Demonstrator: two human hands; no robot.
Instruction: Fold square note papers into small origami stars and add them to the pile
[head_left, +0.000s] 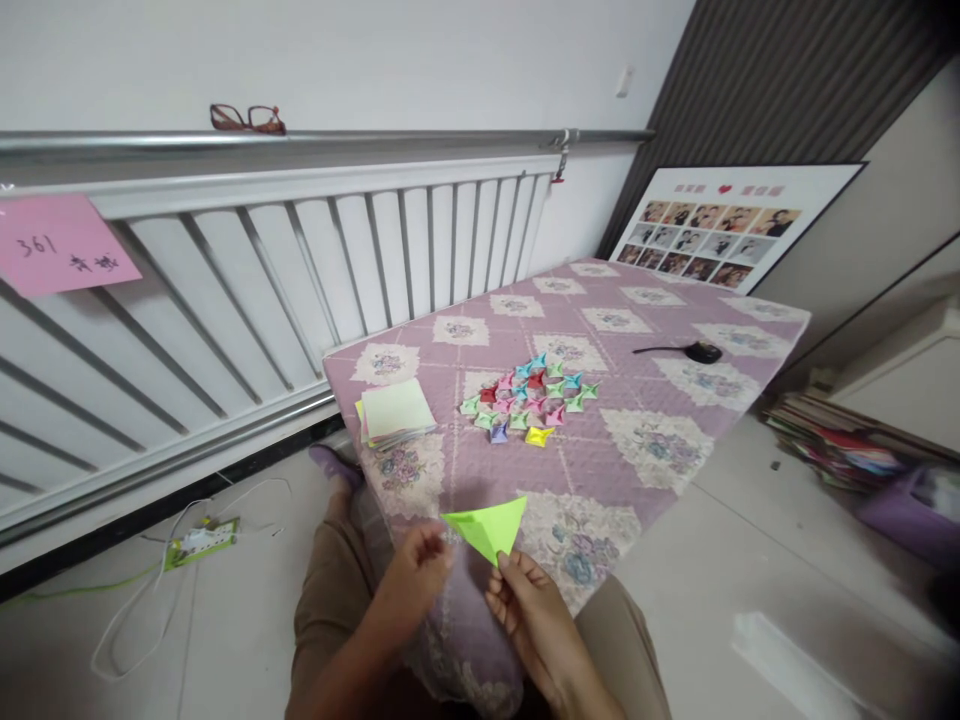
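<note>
A bright green sheet of folded paper, shaped like a triangle with its point down, is above the near end of the table. My right hand pinches its lower point between thumb and fingers. Close to the paper's left corner is my left hand, slightly blurred, with loosely curled fingers and nothing visible in them. Farther in on the tablecloth stand several small folded paper pieces in pink, green, blue, red and purple, with a yellow one at the front. A stack of square paper sheets lies to the left.
A purple flowered cloth covers the table. A black spoon-like object rests at its right side. Behind is a white radiator, with eyeglasses on the pipe above. A power strip with cables lies on the floor.
</note>
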